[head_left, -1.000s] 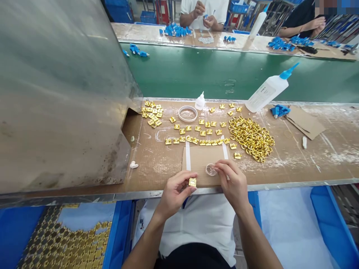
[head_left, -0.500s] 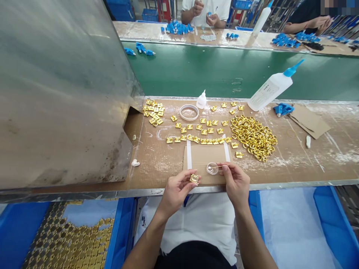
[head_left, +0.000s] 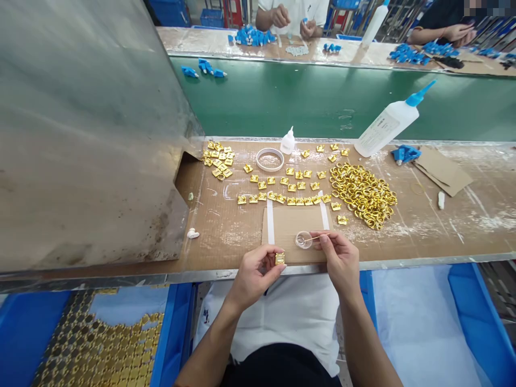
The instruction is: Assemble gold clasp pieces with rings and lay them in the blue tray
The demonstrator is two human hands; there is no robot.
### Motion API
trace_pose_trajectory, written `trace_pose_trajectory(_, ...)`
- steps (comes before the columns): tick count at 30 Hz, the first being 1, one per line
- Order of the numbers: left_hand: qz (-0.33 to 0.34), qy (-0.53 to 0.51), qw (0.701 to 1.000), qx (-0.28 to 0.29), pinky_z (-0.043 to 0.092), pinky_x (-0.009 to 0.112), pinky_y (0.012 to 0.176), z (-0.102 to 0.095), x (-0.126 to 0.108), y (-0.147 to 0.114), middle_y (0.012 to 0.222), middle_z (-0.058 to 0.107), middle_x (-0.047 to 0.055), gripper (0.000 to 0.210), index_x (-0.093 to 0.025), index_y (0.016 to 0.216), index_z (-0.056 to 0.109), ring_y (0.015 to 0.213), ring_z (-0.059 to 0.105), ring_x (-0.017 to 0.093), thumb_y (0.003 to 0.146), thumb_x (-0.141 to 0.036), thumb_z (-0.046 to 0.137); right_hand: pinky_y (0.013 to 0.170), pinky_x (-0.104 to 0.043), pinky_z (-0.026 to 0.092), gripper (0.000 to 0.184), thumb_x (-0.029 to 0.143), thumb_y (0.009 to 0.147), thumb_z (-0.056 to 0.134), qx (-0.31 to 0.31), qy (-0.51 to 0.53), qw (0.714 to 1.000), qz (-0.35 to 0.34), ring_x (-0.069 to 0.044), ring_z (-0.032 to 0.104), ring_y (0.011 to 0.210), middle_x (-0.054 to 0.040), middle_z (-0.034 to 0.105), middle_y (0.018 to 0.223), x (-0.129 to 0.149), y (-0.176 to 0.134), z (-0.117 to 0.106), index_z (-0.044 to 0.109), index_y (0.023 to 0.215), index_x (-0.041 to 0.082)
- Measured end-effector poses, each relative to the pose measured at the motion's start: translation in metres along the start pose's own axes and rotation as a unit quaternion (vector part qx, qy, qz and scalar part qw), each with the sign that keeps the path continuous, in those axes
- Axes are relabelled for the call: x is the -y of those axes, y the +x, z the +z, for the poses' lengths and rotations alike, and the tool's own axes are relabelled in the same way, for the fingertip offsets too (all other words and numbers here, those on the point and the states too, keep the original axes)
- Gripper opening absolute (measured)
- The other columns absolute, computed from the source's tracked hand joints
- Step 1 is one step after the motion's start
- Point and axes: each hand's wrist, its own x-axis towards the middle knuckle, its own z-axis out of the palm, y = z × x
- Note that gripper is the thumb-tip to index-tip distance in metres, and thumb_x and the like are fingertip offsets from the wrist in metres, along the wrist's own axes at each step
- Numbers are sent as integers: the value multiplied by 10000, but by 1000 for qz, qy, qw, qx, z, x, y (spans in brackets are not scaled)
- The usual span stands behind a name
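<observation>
Between thumb and fingers, my left hand (head_left: 256,274) pinches a small gold square piece (head_left: 279,259) near the bench's front edge. My right hand (head_left: 338,260) is closed on a thin stick (head_left: 316,237), its tip inside a small clear round cup (head_left: 303,240). That cup rests on a cardboard piece (head_left: 296,220) with white tape strips. Beyond it, several gold square pieces (head_left: 300,201) lie in rows. To their right is a heap of gold rings (head_left: 363,196).
A metal housing (head_left: 88,134) stands at left. A small white bottle (head_left: 287,142), a tape roll (head_left: 270,159) and a large bottle (head_left: 387,129) stand behind the rows. Past the green belt (head_left: 274,102), co-workers' hands (head_left: 280,16) handle parts. Blue bins (head_left: 181,328) sit below the bench.
The gold piece in my left hand has turned slightly. My right hand keeps the stick at the cup. On the green belt, the blue parts have moved slightly to the right.
</observation>
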Motion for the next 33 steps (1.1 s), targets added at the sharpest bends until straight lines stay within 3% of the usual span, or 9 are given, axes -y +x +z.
trace_pose_trajectory(7, -21, -10, 1000, 21, 464, 209, 555, -1, 1, -1, 695, 619, -4, 196, -146, 985, 720, 594, 560, 109, 824, -256, 725, 599, -278, 546, 171, 365, 955, 673, -117, 25, 991, -64, -143, 641, 630, -46, 764, 889, 19, -22, 2, 739, 900, 218)
trace_pose_trajectory(11, -42, -32, 998, 30, 528, 226, 615, -2, 1, -2, 752, 701, 35, 237, -143, 1009, 728, 665, 657, 144, 827, -294, 751, 605, -276, 572, 109, 300, 975, 663, -40, 59, 993, -91, -154, 667, 675, -42, 765, 886, 31, -43, 16, 736, 923, 237)
trace_pose_trajectory(14, -44, -47, 997, 41, 558, 240, 634, -3, 2, -2, 791, 746, 61, 263, -140, 1014, 734, 699, 698, 168, 822, -315, 774, 579, -282, 589, 133, 328, 983, 651, -10, 73, 995, -66, -148, 668, 617, -48, 776, 885, 33, -48, 27, 727, 931, 231)
trace_pose_trajectory(18, -41, -62, 996, 48, 585, 259, 675, -4, 2, -2, 848, 773, 87, 290, -133, 1049, 743, 749, 727, 188, 836, -329, 770, 556, -278, 597, 171, 374, 981, 652, 8, 79, 997, -25, -152, 685, 584, -46, 780, 851, 32, -50, 34, 713, 928, 223)
trace_pose_trajectory(22, -33, -62, 996, 46, 558, 230, 618, -3, 1, -2, 768, 741, 45, 257, -141, 1033, 752, 672, 688, 152, 834, -303, 770, 534, -267, 585, 200, 409, 980, 647, 20, 83, 996, -2, -157, 691, 574, -29, 776, 795, 34, -50, 35, 707, 916, 229)
trace_pose_trajectory(33, -44, -67, 996, 36, 582, 245, 654, -2, 2, -3, 817, 756, 77, 279, -125, 1037, 747, 712, 705, 166, 834, -315, 774, 548, -286, 612, 206, 395, 974, 648, 21, 50, 998, -8, -164, 693, 584, -46, 782, 826, 31, -53, 36, 722, 908, 215)
